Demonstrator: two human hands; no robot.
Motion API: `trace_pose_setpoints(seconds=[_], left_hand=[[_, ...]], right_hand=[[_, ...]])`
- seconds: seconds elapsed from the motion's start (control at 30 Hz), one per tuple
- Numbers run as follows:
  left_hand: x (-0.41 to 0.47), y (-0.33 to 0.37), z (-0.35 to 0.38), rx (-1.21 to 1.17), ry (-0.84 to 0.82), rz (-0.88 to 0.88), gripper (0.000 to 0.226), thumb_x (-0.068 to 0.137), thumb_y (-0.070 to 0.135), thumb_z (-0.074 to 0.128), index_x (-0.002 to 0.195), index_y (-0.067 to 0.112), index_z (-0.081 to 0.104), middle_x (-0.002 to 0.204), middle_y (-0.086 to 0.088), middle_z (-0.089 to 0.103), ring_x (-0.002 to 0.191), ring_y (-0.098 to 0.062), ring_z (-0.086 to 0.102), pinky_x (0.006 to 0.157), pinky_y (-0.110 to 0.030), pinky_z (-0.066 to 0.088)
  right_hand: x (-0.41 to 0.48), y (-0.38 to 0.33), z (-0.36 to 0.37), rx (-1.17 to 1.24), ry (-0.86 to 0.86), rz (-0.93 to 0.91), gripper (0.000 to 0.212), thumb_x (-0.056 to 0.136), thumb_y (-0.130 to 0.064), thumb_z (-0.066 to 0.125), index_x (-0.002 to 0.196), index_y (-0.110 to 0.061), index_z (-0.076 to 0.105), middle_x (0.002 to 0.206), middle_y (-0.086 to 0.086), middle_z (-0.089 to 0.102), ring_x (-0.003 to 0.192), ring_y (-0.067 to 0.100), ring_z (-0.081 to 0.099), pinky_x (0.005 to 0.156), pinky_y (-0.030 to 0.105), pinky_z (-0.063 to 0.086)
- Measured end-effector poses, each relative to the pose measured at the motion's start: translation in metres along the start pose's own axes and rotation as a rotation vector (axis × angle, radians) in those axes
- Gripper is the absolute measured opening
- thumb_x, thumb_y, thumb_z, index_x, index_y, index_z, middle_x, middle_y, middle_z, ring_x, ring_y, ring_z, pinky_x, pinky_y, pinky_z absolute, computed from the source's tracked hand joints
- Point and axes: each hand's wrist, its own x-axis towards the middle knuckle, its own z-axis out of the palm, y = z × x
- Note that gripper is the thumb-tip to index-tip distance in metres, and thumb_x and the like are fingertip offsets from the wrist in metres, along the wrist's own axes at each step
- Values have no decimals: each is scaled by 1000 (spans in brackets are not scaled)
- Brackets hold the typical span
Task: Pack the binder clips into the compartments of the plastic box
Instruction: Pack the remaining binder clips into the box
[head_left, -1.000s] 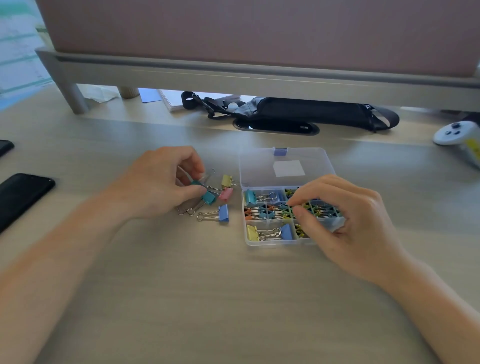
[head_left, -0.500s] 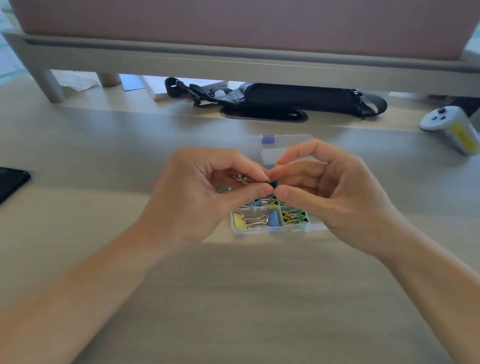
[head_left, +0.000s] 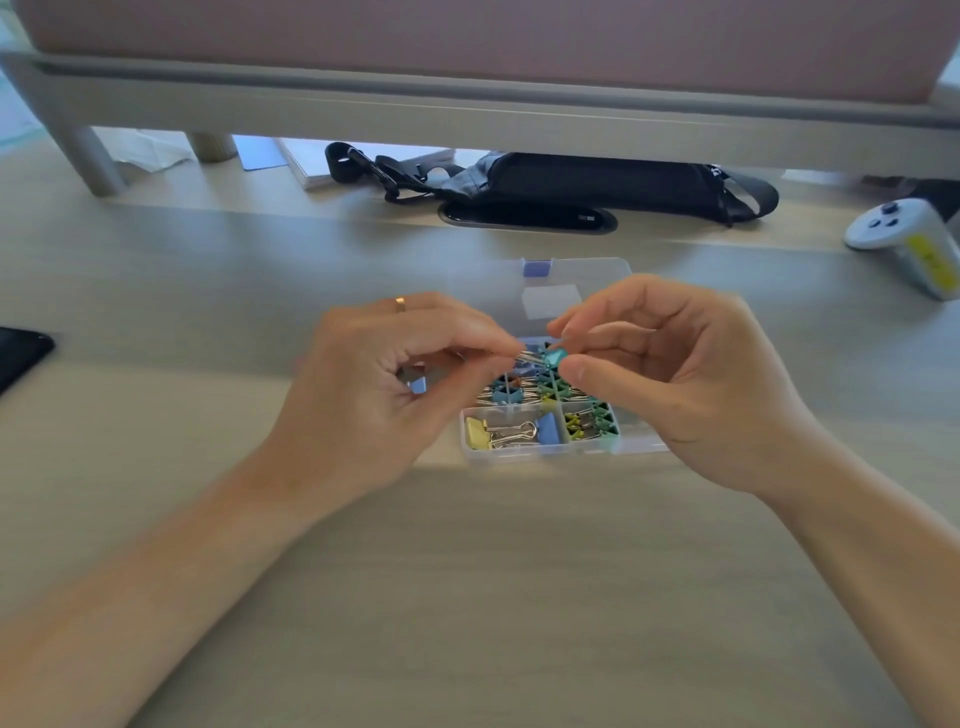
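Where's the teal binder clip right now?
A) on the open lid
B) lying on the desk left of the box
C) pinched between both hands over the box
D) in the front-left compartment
C: the left hand pinches the wire handles of the teal binder clip and the right hand pinches its body, above the plastic box.

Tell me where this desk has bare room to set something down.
Bare desk runs along the near edge, and between the phone and the left hand. More lies right of the right hand, below the controller. Crowded: over the plastic box, where both hands pinch a teal binder clip, and around the black bag.
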Motion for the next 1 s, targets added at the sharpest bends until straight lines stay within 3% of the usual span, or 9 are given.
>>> trace_pose_setpoints(seconds=[0.13, 0.2, 0.37, 0.57, 0.87, 1.0], left_hand=[[-8, -2, 0, 111, -12, 43, 9, 89, 11, 77, 97, 15, 81, 95, 9, 76, 87, -7, 73, 78, -17, 54], [-13, -3, 1, 157, -36, 65, 10, 91, 14, 77, 99, 18, 81, 95, 11, 76, 89, -9, 72, 75, -22, 55], [-18, -5, 1, 290, -108, 119, 10, 90, 14, 76, 92, 22, 82, 95, 11, 74, 90, -4, 65, 79, -3, 35], [-22, -13, 3, 280, -178, 127, 14, 93, 17, 68, 98, 21, 81, 101, 10, 72, 96, -11, 65, 84, -30, 51], [-24, -12, 6, 320, -187, 174, 21, 93, 18, 63, 105, 20, 80, 103, 7, 72, 98, -15, 62, 85, -37, 48], [-25, -13, 5, 358, -232, 196, 22, 93, 34, 70, 109, 23, 80, 107, 6, 70, 102, -17, 63, 92, -37, 45]], right_hand=[[-2, 2, 0, -73, -55, -42, 24, 75, -15, 80, 95, -6, 72, 102, 7, 78, 92, 24, 77, 86, 27, 61], [-3, 4, -2, -121, -77, -50, 23, 76, -13, 82, 96, -5, 72, 101, 6, 78, 90, 24, 76, 86, 27, 61], [-5, 9, -5, -310, -147, -46, 23, 78, 0, 87, 94, -12, 74, 93, -1, 77, 87, 21, 74, 84, 27, 60], [-4, 12, -6, -456, -189, -119, 29, 78, 1, 87, 94, -18, 72, 95, -10, 70, 89, 19, 71, 82, 30, 60], [-3, 9, -12, -591, -208, -204, 22, 77, -6, 90, 94, -16, 79, 100, -8, 73, 93, 11, 72, 82, 13, 53], [-3, 11, -13, -653, -220, -215, 13, 79, -13, 90, 88, -19, 83, 99, -13, 75, 92, 8, 73, 84, 13, 52]])
